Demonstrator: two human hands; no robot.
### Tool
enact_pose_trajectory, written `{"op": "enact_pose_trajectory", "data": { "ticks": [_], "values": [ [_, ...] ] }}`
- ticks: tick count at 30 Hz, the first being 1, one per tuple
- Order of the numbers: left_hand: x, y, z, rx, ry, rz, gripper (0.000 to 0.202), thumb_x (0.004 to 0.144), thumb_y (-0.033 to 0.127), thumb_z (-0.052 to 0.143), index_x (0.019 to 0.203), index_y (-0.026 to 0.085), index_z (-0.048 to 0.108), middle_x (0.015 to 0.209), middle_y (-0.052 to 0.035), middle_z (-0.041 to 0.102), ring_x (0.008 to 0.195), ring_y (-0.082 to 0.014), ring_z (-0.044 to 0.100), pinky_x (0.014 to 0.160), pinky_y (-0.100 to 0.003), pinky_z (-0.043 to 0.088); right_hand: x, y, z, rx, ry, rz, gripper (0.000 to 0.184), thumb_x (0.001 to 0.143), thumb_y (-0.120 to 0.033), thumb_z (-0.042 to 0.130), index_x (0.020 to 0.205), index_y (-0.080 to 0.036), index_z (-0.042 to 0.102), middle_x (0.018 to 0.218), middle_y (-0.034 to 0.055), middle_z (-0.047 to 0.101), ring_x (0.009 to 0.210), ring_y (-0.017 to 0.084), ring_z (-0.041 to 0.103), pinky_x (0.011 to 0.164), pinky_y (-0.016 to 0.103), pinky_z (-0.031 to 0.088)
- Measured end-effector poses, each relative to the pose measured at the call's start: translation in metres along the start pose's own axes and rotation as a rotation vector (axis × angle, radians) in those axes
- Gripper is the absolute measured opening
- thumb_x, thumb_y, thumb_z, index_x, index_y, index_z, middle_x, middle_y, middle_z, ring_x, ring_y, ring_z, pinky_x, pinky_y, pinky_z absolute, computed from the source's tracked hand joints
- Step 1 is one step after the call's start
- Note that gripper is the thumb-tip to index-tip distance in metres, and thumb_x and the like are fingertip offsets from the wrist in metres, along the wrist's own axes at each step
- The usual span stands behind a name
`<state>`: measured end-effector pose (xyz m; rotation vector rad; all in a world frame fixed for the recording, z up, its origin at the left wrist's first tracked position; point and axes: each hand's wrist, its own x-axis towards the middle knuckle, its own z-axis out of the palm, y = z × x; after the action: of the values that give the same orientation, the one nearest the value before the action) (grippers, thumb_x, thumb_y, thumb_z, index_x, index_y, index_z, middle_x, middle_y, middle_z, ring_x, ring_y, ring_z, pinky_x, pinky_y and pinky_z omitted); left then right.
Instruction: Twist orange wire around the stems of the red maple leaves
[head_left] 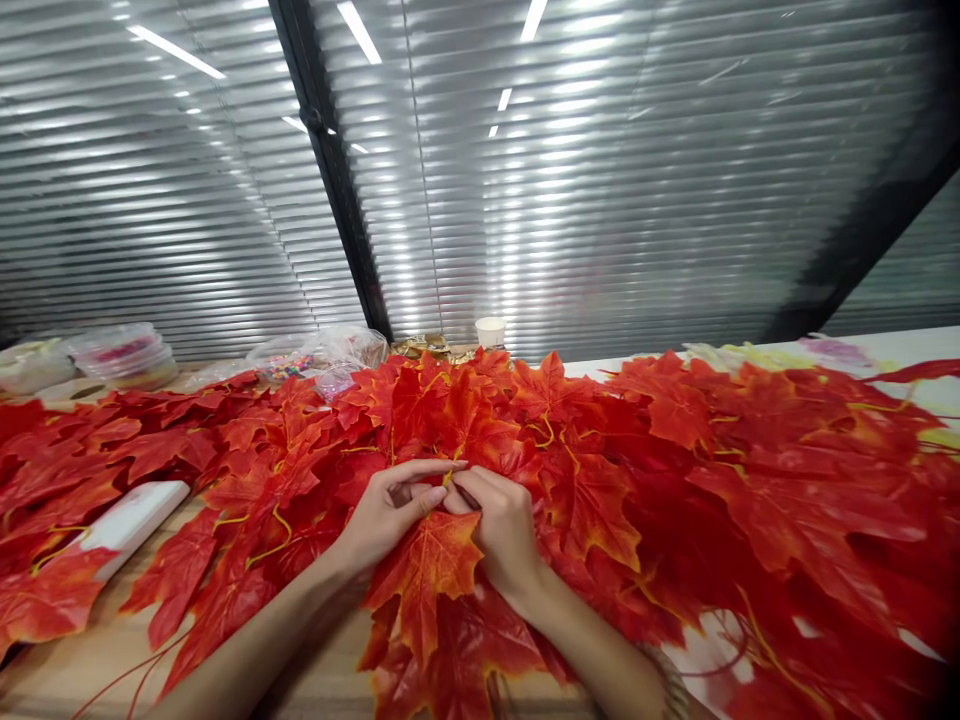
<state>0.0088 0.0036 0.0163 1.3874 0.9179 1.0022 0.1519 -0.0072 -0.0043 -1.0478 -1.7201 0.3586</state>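
Both hands meet at the centre over a heap of red artificial maple leaves [592,490]. My left hand [394,505] is closed in a pinch, thumb and forefinger on a thin yellow leaf stem [451,475]. Against it, my right hand [499,525] has its fingers bent and pressed together around the same stem. An orange-red maple leaf [427,570] hangs just below the fingers, over more leaves at the front edge. The tips of the right fingers are partly hidden.
Leaves with yellow stems cover most of the wooden table [300,660]. A white box-like object [139,525] lies at left, partly under leaves. Behind stand stacked plastic containers [124,355], a clear bag [322,355] and a paper cup [490,331]. Glass with blinds [600,180] rises beyond.
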Motion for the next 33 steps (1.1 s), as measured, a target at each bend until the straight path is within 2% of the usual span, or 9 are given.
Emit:
{"op": "enact_pose_trajectory", "data": {
  "ticks": [2, 8, 14, 22, 29, 33],
  "values": [
    [0.0002, 0.0008, 0.0002, -0.003, -0.010, -0.006, 0.025, 0.074, 0.021, 0.065, 0.099, 0.020, 0.067, 0.090, -0.0045, 0.071, 0.077, -0.0139, 0.065, 0.070, -0.020, 0.049, 0.0004, -0.0004, 0.0001, 0.013, 0.006, 0.008, 0.025, 0.076, -0.008, 0.040, 0.053, -0.017, 0.045, 0.052, -0.0028, 0.039, 0.047, 0.010, 0.035, 0.047, 0.023, 0.024],
    [0.0008, -0.0005, -0.0020, -0.050, -0.022, -0.018, 0.026, 0.071, 0.021, 0.067, 0.098, 0.018, 0.067, 0.107, -0.0076, 0.066, 0.089, -0.0180, 0.064, 0.078, -0.025, 0.050, -0.0006, -0.0009, 0.0025, 0.031, 0.034, 0.011, 0.025, 0.077, -0.009, 0.042, 0.053, -0.017, 0.045, 0.053, -0.0030, 0.040, 0.048, 0.009, 0.033, 0.048, 0.022, 0.025],
    [0.0018, -0.0031, -0.0038, -0.084, -0.043, -0.014, 0.025, 0.072, 0.020, 0.067, 0.097, 0.020, 0.067, 0.108, -0.0069, 0.066, 0.084, -0.0166, 0.065, 0.076, -0.025, 0.051, -0.0006, 0.0008, 0.0028, 0.023, 0.029, 0.010, 0.026, 0.080, -0.013, 0.046, 0.055, -0.017, 0.050, 0.053, -0.0028, 0.043, 0.048, 0.009, 0.037, 0.048, 0.021, 0.027],
    [0.0022, -0.0051, -0.0046, -0.068, -0.047, 0.003, 0.025, 0.071, 0.022, 0.068, 0.095, 0.020, 0.068, 0.107, -0.0063, 0.067, 0.091, -0.0184, 0.063, 0.080, -0.027, 0.049, 0.0001, 0.0010, 0.0037, -0.001, 0.038, -0.028, 0.028, 0.082, -0.016, 0.046, 0.055, -0.016, 0.052, 0.053, -0.0020, 0.045, 0.047, 0.009, 0.038, 0.048, 0.021, 0.029],
    [0.0027, -0.0064, -0.0058, -0.006, -0.011, -0.035, 0.027, 0.073, 0.024, 0.065, 0.099, 0.017, 0.066, 0.104, -0.0086, 0.067, 0.091, -0.0208, 0.063, 0.081, -0.029, 0.048, -0.0001, 0.0012, 0.0035, -0.017, 0.031, -0.064, 0.023, 0.068, -0.004, 0.036, 0.052, -0.018, 0.046, 0.051, -0.0017, 0.041, 0.048, 0.011, 0.034, 0.049, 0.024, 0.026],
    [0.0033, -0.0033, -0.0045, 0.020, 0.014, -0.021, 0.027, 0.074, 0.024, 0.064, 0.099, 0.016, 0.066, 0.105, -0.0093, 0.067, 0.093, -0.0211, 0.062, 0.082, -0.030, 0.048, -0.0030, 0.0033, 0.0031, -0.004, -0.009, -0.075, 0.019, 0.061, -0.003, 0.037, 0.059, -0.018, 0.049, 0.056, -0.0004, 0.045, 0.053, 0.013, 0.040, 0.054, 0.024, 0.030]
  ]
}}
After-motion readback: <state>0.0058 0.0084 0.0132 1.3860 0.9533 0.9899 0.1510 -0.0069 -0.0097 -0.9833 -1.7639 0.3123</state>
